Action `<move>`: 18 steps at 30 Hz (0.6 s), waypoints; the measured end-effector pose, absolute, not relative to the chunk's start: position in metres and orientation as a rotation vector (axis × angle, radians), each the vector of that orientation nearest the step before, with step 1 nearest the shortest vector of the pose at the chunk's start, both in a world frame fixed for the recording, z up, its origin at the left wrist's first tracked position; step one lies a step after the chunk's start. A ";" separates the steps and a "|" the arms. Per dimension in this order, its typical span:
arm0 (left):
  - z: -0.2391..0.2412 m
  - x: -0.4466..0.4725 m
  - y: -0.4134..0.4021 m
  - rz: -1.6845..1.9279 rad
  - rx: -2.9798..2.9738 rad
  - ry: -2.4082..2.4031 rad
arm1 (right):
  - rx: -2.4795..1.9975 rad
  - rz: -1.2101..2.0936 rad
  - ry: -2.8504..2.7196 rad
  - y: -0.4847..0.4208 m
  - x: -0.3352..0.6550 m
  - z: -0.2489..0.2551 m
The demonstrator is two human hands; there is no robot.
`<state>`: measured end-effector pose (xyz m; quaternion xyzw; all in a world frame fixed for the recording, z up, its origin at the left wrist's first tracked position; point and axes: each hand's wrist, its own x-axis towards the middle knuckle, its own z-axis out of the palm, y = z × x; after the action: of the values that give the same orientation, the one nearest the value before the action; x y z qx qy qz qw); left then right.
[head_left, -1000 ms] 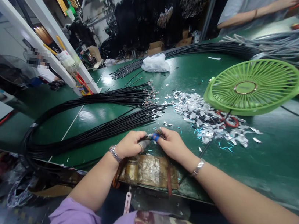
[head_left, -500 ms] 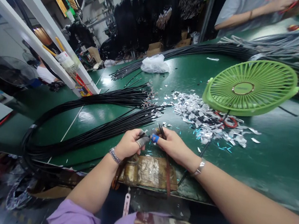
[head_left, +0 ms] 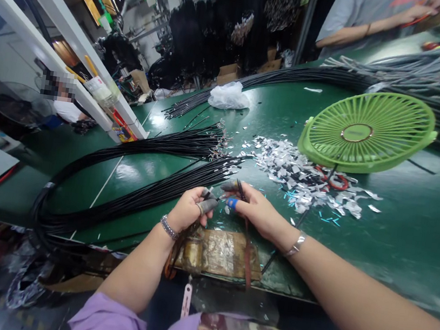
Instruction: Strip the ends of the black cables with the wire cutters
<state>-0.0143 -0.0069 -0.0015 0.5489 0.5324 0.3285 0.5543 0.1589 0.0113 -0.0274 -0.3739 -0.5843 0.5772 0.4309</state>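
Left hand (head_left: 194,206): pinching slim black cable (head_left: 209,196)
Right hand (head_left: 253,207): clasping slender dark object (head_left: 241,190)
Scraps (head_left: 281,163) beyond grip: crinkled, silvery
Cable axis: crosswise, tip rightward

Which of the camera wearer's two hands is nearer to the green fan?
The right hand. It is below and left of the green fan in the picture; the left hand is farther left.
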 end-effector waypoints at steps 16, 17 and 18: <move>-0.007 -0.026 -0.010 0.704 1.713 1.279 | -0.866 1.448 -1.667 0.011 0.163 -0.020; -0.005 -0.026 -0.011 0.659 1.671 1.231 | -0.846 1.522 -1.649 0.010 0.164 -0.019; -0.003 -0.027 -0.011 0.612 1.631 1.179 | -0.822 1.616 -1.632 0.009 0.164 -0.019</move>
<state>-0.0271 -0.0112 -0.0027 0.6733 0.4866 0.2527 0.4960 0.1636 0.0091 -0.0190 -0.3163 -0.6282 0.6220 0.3441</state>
